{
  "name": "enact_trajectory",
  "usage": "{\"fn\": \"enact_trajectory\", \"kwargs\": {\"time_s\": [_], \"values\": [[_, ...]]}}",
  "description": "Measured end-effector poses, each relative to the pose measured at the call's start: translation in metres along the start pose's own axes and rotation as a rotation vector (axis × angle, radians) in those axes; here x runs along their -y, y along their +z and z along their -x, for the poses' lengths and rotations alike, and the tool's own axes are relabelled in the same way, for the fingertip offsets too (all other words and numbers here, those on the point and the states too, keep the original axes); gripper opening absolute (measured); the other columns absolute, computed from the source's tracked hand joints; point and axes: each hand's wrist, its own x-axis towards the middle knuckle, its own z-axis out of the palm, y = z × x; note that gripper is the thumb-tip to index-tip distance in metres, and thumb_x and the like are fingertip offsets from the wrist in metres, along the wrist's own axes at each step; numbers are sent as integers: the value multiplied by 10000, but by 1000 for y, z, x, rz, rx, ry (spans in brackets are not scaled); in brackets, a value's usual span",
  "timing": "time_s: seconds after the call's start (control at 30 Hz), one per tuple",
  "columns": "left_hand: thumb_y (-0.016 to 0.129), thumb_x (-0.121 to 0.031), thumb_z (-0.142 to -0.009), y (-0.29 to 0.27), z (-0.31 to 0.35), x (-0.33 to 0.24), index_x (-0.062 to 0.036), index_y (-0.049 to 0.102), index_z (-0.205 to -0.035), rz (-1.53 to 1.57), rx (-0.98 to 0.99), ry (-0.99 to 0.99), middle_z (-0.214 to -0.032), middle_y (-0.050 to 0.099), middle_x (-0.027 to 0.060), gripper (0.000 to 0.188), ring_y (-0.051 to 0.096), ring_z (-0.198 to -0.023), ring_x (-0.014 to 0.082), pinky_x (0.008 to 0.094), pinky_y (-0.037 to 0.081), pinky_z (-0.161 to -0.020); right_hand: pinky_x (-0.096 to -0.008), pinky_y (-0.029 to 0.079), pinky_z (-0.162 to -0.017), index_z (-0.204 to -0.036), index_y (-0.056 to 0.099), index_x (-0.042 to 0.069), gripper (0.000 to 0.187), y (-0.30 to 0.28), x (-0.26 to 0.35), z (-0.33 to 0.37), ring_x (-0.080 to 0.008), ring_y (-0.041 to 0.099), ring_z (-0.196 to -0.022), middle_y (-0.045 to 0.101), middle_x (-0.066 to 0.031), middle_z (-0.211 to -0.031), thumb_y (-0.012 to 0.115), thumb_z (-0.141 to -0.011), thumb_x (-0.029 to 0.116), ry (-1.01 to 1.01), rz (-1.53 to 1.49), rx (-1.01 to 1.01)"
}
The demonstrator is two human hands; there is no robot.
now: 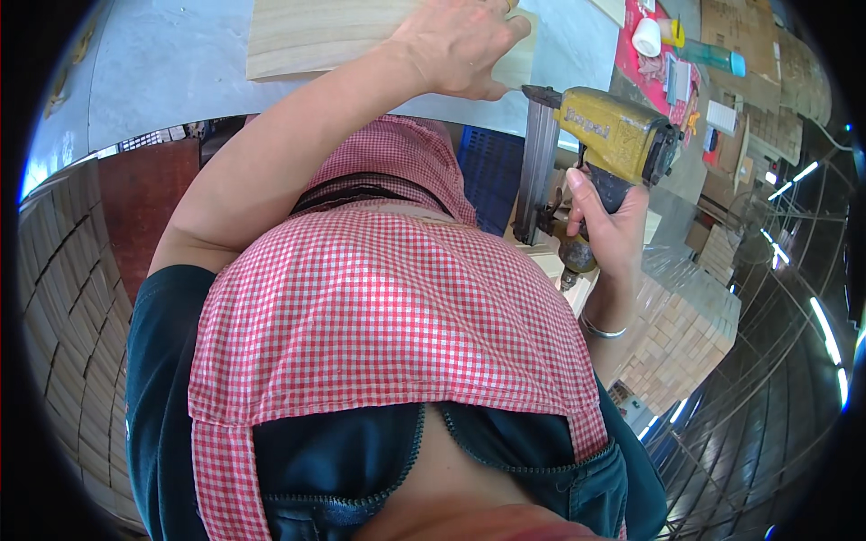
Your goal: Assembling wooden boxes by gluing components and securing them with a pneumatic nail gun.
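Observation:
My right hand (615, 225) is wrapped round the handle of a yellow and black nail gun (606, 131), a finger by its trigger. Its dark nose points left and ends close to my left thumb; whether it touches wood there I cannot tell. The long grey magazine hangs down from the nose. My left hand (462, 47) rests with fingers apart on a pale wooden board (311, 36) at the far edge of view. Part of that hand and board is cut off by the picture's top.
The board lies on a light blue-grey worktable (171, 68). At the far right are a red surface (636, 68), a white roll (647, 38) and a teal-capped bottle (713, 56). Stacked wood pieces (677, 347) stand right, more (68, 298) left. A blue crate (487, 176) sits below the table.

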Motion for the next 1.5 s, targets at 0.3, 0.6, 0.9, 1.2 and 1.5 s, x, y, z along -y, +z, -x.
{"fn": "enact_trajectory", "kwargs": {"time_s": [0.3,0.6,0.9,1.2,1.5], "values": [[777,-406,-752,-16,7,-9,-19,626,-1073,-27,-34,13,-1098,596,185,525,575,-1038,337,428,444,-973,-209,382,-415,-867,673,-18,166,1,6,-10,-83,488,-421,563,-5,-551,740,-908,128,-41,14,-44],[771,-421,-758,-3,4,-13,-19,632,-1068,62,92,-33,-1093,592,180,526,571,-1038,329,428,442,-973,-216,394,-411,-877,671,-20,191,-3,11,-14,-86,488,-420,558,-10,-551,747,-908,152,-26,48,-12],[767,-415,-775,-7,18,-15,-14,632,-1085,50,-17,44,-1098,590,181,525,566,-1047,327,427,438,-978,-220,415,-408,-871,666,-13,199,-5,11,-15,-86,486,-427,560,-11,-568,754,-904,162,-2,28,33],[767,-413,-782,0,45,-17,-3,626,-1106,48,-43,60,-1097,586,178,541,563,-1049,327,422,434,-978,-219,422,-407,-869,672,-4,221,2,31,-8,-84,487,-438,562,-10,-578,759,-902,196,-73,35,22],[773,-408,-784,-15,61,-39,12,598,-1149,74,-25,42,-1113,585,180,583,563,-1054,326,423,428,-990,-217,422,-406,-859,679,0,242,0,42,1,-82,493,-447,565,-10,-579,766,-896,223,-58,93,28]]}}
